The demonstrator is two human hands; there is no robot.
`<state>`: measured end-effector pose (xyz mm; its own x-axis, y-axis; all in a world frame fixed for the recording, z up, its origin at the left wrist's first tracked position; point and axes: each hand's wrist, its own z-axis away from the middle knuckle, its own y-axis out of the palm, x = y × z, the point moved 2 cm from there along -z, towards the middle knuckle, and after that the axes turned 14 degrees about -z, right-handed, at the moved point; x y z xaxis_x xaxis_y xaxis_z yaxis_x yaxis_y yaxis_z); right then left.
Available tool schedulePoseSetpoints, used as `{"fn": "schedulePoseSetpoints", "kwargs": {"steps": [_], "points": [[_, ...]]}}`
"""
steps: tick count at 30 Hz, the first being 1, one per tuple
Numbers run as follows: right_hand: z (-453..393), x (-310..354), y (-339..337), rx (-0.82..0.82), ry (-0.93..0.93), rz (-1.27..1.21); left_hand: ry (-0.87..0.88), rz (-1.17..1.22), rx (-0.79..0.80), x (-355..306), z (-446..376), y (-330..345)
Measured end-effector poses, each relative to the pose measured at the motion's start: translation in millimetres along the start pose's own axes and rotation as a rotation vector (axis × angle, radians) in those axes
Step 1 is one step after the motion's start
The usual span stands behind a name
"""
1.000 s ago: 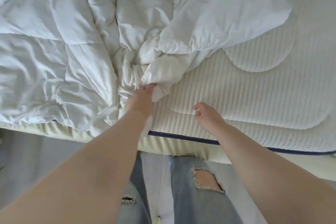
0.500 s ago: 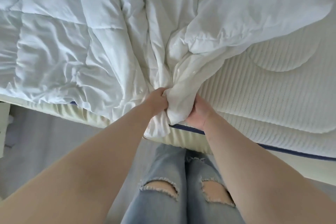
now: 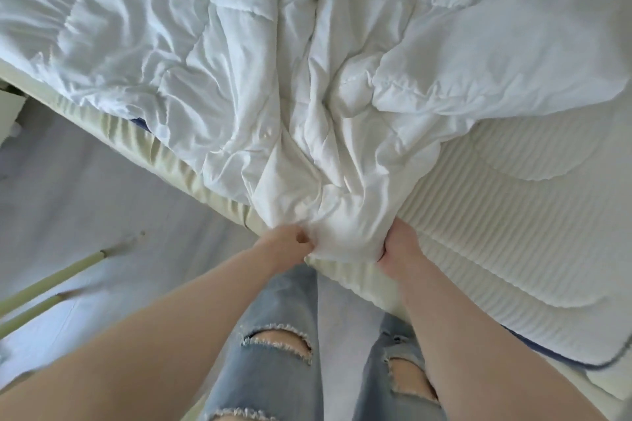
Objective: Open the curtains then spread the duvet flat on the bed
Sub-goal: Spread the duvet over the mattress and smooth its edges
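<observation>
Where the white quilted duvet (image 3: pixel 307 72) bunches into a crumpled, puckered corner at the near edge of the mattress (image 3: pixel 506 229), both hands grip it: the left hand (image 3: pixel 285 244) with fingers curled into the soft folds, the right hand (image 3: pixel 398 248) clutching the other side of the same wad. Most of the duvet lies wrinkled across the mattress, whose ribbed, cream, blue-piped top shows bare beyond the right hand. Ripped pale jeans (image 3: pixel 273 379) stand just beside the mattress.

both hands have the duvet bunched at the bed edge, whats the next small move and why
Probably draw the right hand rightward along the edge: both it and the left hand grip one bunched clump of duvet, while the mattress lies bare on the right.
</observation>
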<state>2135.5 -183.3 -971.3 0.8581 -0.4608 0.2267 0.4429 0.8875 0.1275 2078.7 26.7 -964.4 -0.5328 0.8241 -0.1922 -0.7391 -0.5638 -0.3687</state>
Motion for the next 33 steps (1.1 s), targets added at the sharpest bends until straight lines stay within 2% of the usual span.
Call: {"fn": "schedulePoseSetpoints", "kwargs": {"steps": [2,3,5,8,9,10,13,15,17,20,24,26,29,31,33], "points": [[5.5,-2.1,-7.2,0.042,0.003,-0.078,-0.085,0.119,0.136,-7.6,10.1,28.3],[9.2,-1.2,-11.7,0.079,0.024,-0.143,-0.155,0.271,0.159,-14.7,16.3,43.9],[19.8,5.2,-17.4,0.201,0.073,-0.243,-0.274,0.748,0.176,-33.6,28.7,74.1],[28.1,25.7,-51.4,0.318,0.075,-0.184,-0.087,1.476,0.193,-89.1,38.1,114.7],[28.5,35.4,-68.1,0.309,0.048,-0.118,-0.007,1.668,0.166,-115.2,42.0,125.7],[28.6,42.9,-83.2,0.297,0.022,-0.054,0.056,1.762,0.077,-137.6,45.9,132.8],[28.2,53.7,-133.4,0.246,-0.068,0.041,0.085,1.767,-0.177,-190.0,52.5,149.3],[26.7,48.1,-171.7,0.189,-0.141,0.096,0.083,1.786,-0.109,-209.1,57.7,162.7],[22.9,40.7,-207.8,0.063,-0.217,0.175,0.118,1.760,0.061,-219.2,59.6,174.5],[21.9,22.7,-239.5,-0.030,-0.233,0.347,0.072,1.578,0.098,-220.0,60.3,199.3],[26.6,15.4,-235.5,0.040,-0.106,0.401,-0.141,1.628,-0.088,-206.7,56.4,225.1],[23.9,34.0,-222.1,-0.025,-0.131,0.280,-0.195,1.624,-0.139,-201.5,53.8,232.6],[17.2,78.3,-191.2,0.017,-0.243,0.090,-0.223,1.503,-0.150,-201.5,52.3,232.5],[12.2,102.9,-167.3,0.036,-0.293,0.206,-0.231,1.430,-0.123,-203.7,48.4,228.4],[4.7,118.0,-150.7,-0.019,-0.349,0.403,-0.252,1.438,-0.083,-204.3,42.9,225.0]]}}
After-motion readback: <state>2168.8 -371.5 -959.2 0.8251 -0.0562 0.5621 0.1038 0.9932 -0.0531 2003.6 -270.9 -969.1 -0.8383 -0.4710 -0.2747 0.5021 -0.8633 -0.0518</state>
